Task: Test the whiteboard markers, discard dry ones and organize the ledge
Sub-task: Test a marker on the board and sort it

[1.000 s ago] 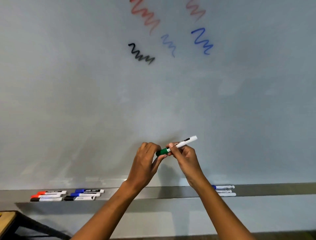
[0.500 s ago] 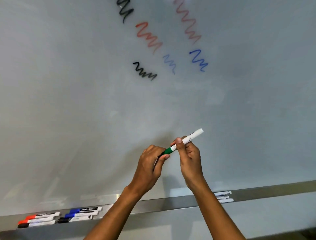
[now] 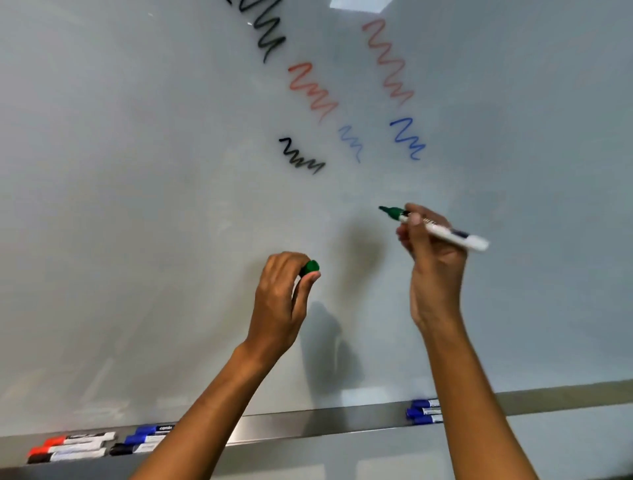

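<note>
The right hand [image 3: 433, 270] is pinching the green marker [image 3: 435, 228], tip aimed at the whiteboard [image 3: 137, 205] for a test stroke. The left hand [image 3: 284, 301] is gripping its cap [image 3: 311, 266] aside, evidently ready for recapping.

I see a bright ceiling-light reflection [image 3: 359, 2] at the top edge, above the faint red squiggle [image 3: 387, 60], and soft grey shadows [image 3: 363, 253] well below that squiggle.
</note>
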`<action>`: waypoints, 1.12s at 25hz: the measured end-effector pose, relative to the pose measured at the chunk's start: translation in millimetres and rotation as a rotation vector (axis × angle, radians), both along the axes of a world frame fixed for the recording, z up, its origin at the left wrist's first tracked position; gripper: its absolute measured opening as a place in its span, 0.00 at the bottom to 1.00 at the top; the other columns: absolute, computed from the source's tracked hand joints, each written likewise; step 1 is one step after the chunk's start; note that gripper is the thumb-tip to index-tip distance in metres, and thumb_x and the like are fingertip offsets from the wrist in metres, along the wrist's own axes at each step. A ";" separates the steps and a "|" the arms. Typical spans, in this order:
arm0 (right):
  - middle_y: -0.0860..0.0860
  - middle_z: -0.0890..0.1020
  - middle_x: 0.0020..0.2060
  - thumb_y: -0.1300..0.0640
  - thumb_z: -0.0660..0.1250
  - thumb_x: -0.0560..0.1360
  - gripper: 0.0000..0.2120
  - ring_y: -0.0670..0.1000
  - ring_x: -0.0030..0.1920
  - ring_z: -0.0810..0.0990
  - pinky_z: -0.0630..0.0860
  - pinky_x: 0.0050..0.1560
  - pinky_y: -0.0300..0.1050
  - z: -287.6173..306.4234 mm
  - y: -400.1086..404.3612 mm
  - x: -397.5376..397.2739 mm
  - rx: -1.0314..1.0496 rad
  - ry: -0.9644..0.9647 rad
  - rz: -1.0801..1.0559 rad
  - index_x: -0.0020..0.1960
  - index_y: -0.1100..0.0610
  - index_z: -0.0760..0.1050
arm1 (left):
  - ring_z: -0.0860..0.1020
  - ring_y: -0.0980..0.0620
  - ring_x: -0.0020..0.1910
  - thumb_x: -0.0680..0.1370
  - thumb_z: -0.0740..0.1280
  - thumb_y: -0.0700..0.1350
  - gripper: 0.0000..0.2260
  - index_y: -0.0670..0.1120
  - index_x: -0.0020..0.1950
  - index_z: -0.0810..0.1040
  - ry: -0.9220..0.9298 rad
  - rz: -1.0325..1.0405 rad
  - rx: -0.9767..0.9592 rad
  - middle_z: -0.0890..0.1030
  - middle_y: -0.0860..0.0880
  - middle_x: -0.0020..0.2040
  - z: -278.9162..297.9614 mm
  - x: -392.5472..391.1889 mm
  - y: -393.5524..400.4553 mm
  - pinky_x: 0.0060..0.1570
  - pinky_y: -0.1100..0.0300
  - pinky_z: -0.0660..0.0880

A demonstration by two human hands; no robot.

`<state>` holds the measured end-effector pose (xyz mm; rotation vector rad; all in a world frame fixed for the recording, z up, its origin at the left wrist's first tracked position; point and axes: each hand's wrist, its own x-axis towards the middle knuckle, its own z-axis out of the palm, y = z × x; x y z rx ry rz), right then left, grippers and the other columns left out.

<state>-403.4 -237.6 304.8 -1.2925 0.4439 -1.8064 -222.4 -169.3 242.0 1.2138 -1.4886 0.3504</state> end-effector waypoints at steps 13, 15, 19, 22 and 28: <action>0.47 0.85 0.44 0.52 0.67 0.78 0.11 0.50 0.45 0.80 0.75 0.47 0.56 -9.1 -30.6 72.1 -0.521 0.617 -0.570 0.57 0.54 0.83 | 0.71 0.42 0.70 0.78 0.67 0.41 0.09 0.40 0.56 0.81 0.002 0.179 -0.165 0.77 0.43 0.66 16.8 37.6 11.9 0.65 0.43 0.71; 0.48 0.85 0.43 0.52 0.66 0.78 0.11 0.51 0.44 0.81 0.73 0.48 0.55 -8.9 -39.5 69.6 -0.553 0.625 -0.678 0.56 0.54 0.83 | 0.70 0.42 0.70 0.78 0.68 0.41 0.09 0.40 0.56 0.81 0.010 0.190 -0.161 0.76 0.43 0.66 16.5 39.5 11.1 0.65 0.42 0.71; 0.49 0.85 0.42 0.54 0.66 0.79 0.11 0.52 0.42 0.80 0.74 0.46 0.52 -16.7 -37.8 66.9 -0.542 0.574 -0.711 0.56 0.56 0.83 | 0.70 0.42 0.70 0.78 0.67 0.42 0.09 0.41 0.55 0.82 0.015 0.187 -0.159 0.77 0.43 0.66 16.8 40.0 7.7 0.66 0.44 0.70; 0.48 0.85 0.44 0.52 0.65 0.78 0.12 0.51 0.45 0.80 0.74 0.48 0.52 -30.5 -34.2 64.2 -0.529 0.649 -0.696 0.57 0.54 0.83 | 0.71 0.42 0.69 0.78 0.67 0.43 0.09 0.41 0.55 0.82 0.014 0.181 -0.161 0.77 0.43 0.65 15.2 39.0 5.2 0.65 0.45 0.71; 0.48 0.85 0.43 0.53 0.65 0.78 0.12 0.51 0.44 0.79 0.74 0.47 0.51 -41.3 -36.0 55.4 -0.503 0.664 -0.703 0.57 0.55 0.83 | 0.72 0.44 0.67 0.78 0.68 0.43 0.09 0.42 0.55 0.82 0.025 0.182 -0.123 0.78 0.45 0.64 7.0 37.0 1.6 0.64 0.46 0.72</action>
